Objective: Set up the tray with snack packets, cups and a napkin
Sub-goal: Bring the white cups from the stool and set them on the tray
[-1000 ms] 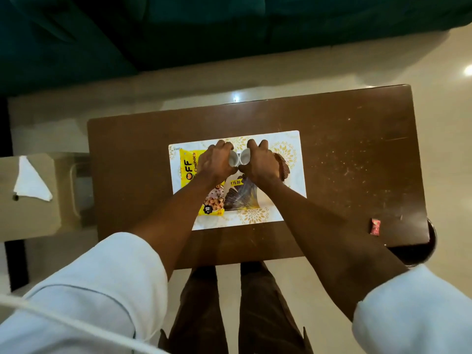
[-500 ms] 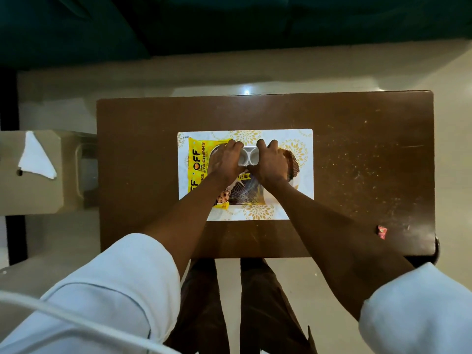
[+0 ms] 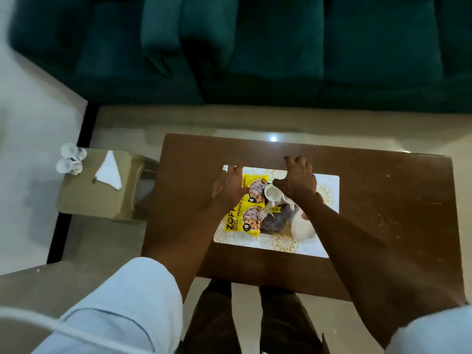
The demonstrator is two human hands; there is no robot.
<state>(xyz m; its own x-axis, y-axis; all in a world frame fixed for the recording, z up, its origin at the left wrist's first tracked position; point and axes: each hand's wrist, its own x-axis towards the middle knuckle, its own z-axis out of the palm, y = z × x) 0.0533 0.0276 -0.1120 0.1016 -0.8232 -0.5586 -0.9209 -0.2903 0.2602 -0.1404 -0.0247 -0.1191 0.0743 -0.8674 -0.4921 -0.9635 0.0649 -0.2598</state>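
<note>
A white tray [image 3: 329, 190] with gold flower prints lies on the brown table [image 3: 383, 213]. On it lie a yellow snack packet [image 3: 249, 208] and a dark packet [image 3: 277, 221], with a white cup [image 3: 272, 192] standing on them; a second cup is mostly hidden under my right wrist. My left hand [image 3: 228, 187] hovers open over the tray's left edge and the yellow packet. My right hand [image 3: 297, 178] is spread open above the tray's far edge, next to the cup. A folded white napkin [image 3: 109, 171] lies on the beige stool [image 3: 84, 198] at the left.
Two small white cups [image 3: 70, 159] stand at the stool's far left corner. A dark green sofa [image 3: 255, 47] runs along the back. My legs stand at the table's near edge. The table's right half is bare wood.
Both hands have let go of the two cups, which now rest on the tray, and have spread apart with fingers open. The camera tilted up, bringing the sofa and stool into view.
</note>
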